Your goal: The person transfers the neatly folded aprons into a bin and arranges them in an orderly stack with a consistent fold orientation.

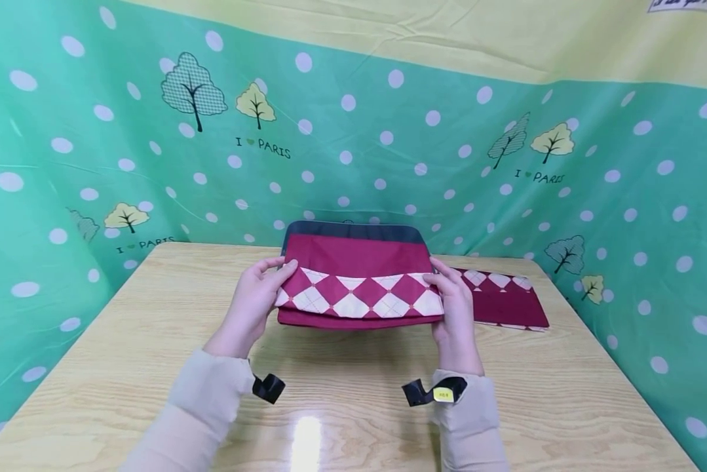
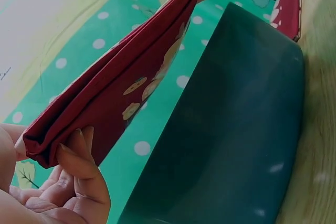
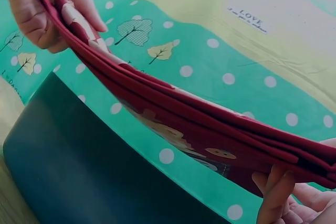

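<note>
1. The folded dark red cloth (image 1: 359,286) is up in the air, off the tabletop (image 1: 123,367), near the dark blue bin (image 2: 226,124).
2. The left hand (image 1: 254,294) pinches one end; the right hand (image 1: 456,303) pinches the other.
3. It looks soft, light and bendy, and probably won't break.
4. Both ends seem best to hold, squeezing every layer so no fold slips.

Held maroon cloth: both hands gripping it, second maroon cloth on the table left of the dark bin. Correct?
No: the second maroon cloth is on the table, but right of the dark bin, per the head view. Left hand and right hand do both grip the held maroon cloth.
</note>
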Available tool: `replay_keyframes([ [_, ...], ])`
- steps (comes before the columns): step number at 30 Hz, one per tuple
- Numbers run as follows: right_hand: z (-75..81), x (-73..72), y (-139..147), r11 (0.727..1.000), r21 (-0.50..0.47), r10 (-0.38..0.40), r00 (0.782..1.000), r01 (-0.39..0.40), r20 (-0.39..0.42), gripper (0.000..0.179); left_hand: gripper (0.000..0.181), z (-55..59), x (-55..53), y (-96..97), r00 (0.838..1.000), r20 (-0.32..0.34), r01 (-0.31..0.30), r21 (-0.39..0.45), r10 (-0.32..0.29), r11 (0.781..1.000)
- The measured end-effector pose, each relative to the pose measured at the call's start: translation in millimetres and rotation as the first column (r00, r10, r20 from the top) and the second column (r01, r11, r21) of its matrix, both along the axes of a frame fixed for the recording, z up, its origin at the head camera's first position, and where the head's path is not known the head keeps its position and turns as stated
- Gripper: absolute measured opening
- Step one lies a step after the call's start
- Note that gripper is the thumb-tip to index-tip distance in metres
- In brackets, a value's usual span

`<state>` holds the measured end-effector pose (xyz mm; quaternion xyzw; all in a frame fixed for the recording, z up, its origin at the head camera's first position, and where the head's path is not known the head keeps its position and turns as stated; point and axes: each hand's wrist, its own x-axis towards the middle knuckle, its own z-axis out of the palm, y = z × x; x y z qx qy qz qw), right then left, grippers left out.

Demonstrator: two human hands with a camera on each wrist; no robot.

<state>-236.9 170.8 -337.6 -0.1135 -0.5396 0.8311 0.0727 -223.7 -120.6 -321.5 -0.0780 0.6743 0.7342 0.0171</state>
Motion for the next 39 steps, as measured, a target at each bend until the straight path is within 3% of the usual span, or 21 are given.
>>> replay_keyframes([
  [10, 13.2, -5.0, 5.8, 0.992, 0.104, 0.063, 0.998, -0.064, 0.013, 0.049, 0.056, 7.3, -6.0, -1.7, 1.0, -0.016, 0.016, -0.058, -0.017, 0.998],
  [18, 27.2, -9.2, 12.0, 0.961, 0.255, 0.101, 0.994, -0.108, 0.042, 0.048, 0.059, 16.4, -14.0, -2.1, 0.998, -0.032, 0.043, -0.103, -0.047, 0.994],
  [27, 35.7, -21.6, 14.5, 0.897, 0.418, 0.136, 0.989, -0.144, 0.049, 0.05, 0.059, 24.3, -17.9, -1.4, 0.997, -0.039, 0.053, -0.176, -0.061, 0.983],
  [34, 42.8, -31.9, 14.3, 0.852, 0.496, 0.157, 0.986, -0.166, 0.061, 0.052, 0.056, 29.4, -24.7, -5.7, 0.993, -0.058, 0.079, -0.271, -0.098, 0.959],
  [39, 47.1, -37.6, 14.8, 0.808, 0.565, 0.154, 0.985, -0.169, 0.074, 0.054, 0.055, 34.4, -32.8, -6.0, 0.992, -0.037, 0.101, -0.316, -0.119, 0.943],
])
